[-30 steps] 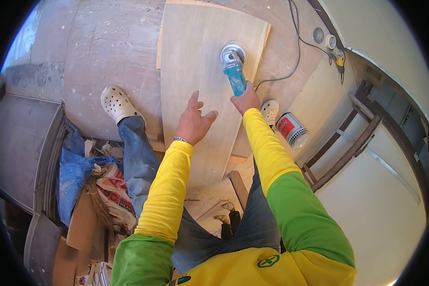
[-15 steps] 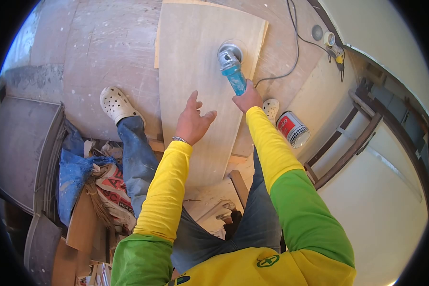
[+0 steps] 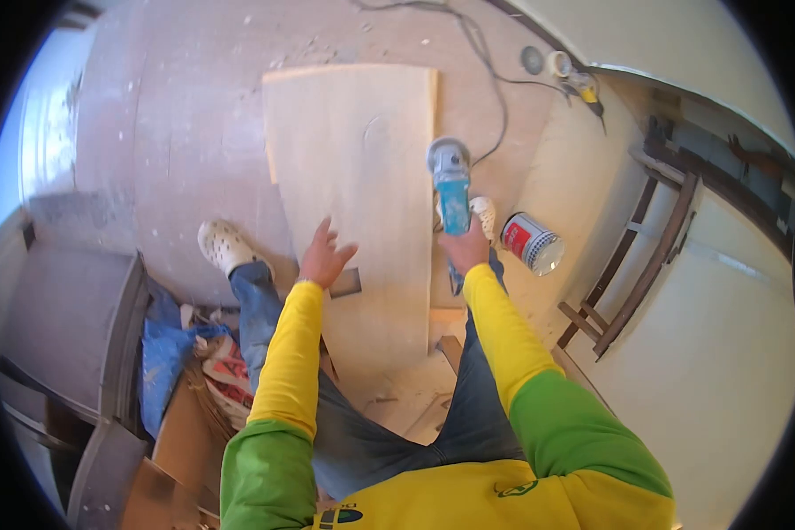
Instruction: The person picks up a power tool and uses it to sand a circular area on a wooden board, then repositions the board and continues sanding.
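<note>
A long pale plywood board (image 3: 353, 177) lies on the dusty floor in front of me. My right hand (image 3: 466, 250) grips the blue body of an angle grinder (image 3: 451, 184), whose disc end sits at the board's right edge. My left hand (image 3: 323, 256) hovers open, fingers spread, over the board's near part, next to a small dark notch (image 3: 345, 283). The grinder's black cable (image 3: 490, 97) runs away across the floor.
A red-and-white tin can (image 3: 532, 243) lies on its side right of my foot. A wooden frame (image 3: 645, 238) leans at the right. Blue sacks and cardboard (image 3: 181, 353) pile up at the left. Small tools and tape rolls (image 3: 561, 71) lie by the far wall.
The view has pulled back and tilted, so the whole board shows. The grinder has moved from the board's face to its right edge. My left hand stays open above the board.
</note>
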The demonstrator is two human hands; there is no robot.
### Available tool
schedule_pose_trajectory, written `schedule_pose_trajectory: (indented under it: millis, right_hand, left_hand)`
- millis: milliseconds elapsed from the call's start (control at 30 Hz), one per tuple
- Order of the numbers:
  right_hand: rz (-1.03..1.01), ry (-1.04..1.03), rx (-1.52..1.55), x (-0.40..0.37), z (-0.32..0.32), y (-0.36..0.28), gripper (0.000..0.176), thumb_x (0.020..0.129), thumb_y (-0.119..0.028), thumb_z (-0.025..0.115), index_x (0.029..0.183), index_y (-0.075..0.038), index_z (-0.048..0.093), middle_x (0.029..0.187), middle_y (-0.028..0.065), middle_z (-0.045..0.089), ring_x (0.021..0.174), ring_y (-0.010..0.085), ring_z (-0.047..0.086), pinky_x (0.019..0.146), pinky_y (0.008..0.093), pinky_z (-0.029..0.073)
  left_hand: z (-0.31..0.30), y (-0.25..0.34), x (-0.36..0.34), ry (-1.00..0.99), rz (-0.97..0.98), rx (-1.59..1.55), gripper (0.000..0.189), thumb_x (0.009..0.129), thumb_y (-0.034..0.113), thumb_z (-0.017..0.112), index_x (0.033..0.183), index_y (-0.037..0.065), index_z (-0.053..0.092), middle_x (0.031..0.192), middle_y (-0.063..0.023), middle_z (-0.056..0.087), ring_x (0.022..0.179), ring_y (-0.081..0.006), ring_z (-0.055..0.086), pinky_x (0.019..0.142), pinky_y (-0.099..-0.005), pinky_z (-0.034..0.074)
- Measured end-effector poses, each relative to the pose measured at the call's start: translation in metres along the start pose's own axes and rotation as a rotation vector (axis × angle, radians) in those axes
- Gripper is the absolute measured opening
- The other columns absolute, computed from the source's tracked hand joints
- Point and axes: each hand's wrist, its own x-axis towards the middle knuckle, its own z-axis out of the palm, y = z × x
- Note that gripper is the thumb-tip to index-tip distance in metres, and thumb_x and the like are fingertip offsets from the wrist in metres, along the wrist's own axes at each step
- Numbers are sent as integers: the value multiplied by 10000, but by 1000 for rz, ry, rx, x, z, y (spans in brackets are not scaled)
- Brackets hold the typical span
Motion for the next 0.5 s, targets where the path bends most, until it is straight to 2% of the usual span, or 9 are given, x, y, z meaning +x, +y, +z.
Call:
schedule_pose_trajectory:
  millis: [100,133,167,200,233,267,400,467,500]
  right_hand:
    - [0,21,20,-16,-33,20,625,660,-289,725,1223,-80,550,1067,217,681,1016,390,653,888,440,519]
    - [19,24,3,-17,-43,24,639,657,-299,727,1230,-81,548,1074,225,679,1025,393,651,897,439,518]
    - [23,5,40,-22,-58,21,651,659,-307,726,1239,-77,542,1083,232,675,1033,401,646,902,444,516]
    - [20,-14,79,-26,-73,19,663,660,-316,725,1247,-73,537,1092,240,671,1041,410,641,906,449,513]
    - [-6,-18,114,-28,-88,17,673,665,-318,723,1260,-71,526,1097,246,667,1047,419,634,910,457,509]
    - [-37,-32,148,-33,-101,14,684,671,-320,720,1273,-69,516,1102,252,663,1054,427,628,914,465,505]
    - [-54,-61,249,-28,-120,10,713,679,-345,712,1296,-60,495,1133,258,650,1078,427,620,918,470,502]
    - [18,-132,188,-28,-143,-4,659,675,-367,706,1223,-45,530,1125,254,653,1068,422,627,918,469,502]
    - [72,-164,160,-29,-146,-21,606,670,-379,702,1151,-35,566,1111,251,658,1057,421,632,917,471,502]
  left_hand:
    - [13,-57,-18,-49,-83,28,928,810,303,789,1530,77,248,1429,-240,491,1309,-354,507,1089,-399,416]
    - [15,-88,-21,-85,-32,199,921,806,306,786,1523,62,262,1433,-229,493,1311,-335,508,1077,-393,424]
    - [7,-71,-41,-79,-42,368,911,799,310,786,1517,61,283,1425,-232,499,1308,-329,508,1066,-384,430]
    - [6,-57,-62,-30,-38,313,820,807,323,754,1478,54,368,1393,-242,522,1284,-339,521,1052,-384,440]
    - [5,-66,-73,61,150,612,727,801,353,724,1413,54,470,1352,-240,554,1248,-368,538,1048,-401,441]
    - [-2,-29,-97,-20,43,527,682,788,378,699,1356,42,527,1322,-235,574,1232,-394,536,1054,-417,429]
    - [-25,38,-186,94,-64,742,629,762,371,712,1291,54,588,1320,-230,575,1230,-392,534,1106,-469,358]
    - [-48,2,-214,366,332,1013,602,774,366,723,1272,48,610,1299,-230,588,1235,-412,519,1109,-493,343]
    - [-51,30,-231,474,289,934,604,782,365,728,1274,35,609,1298,-234,585,1239,-425,508,1108,-494,343]
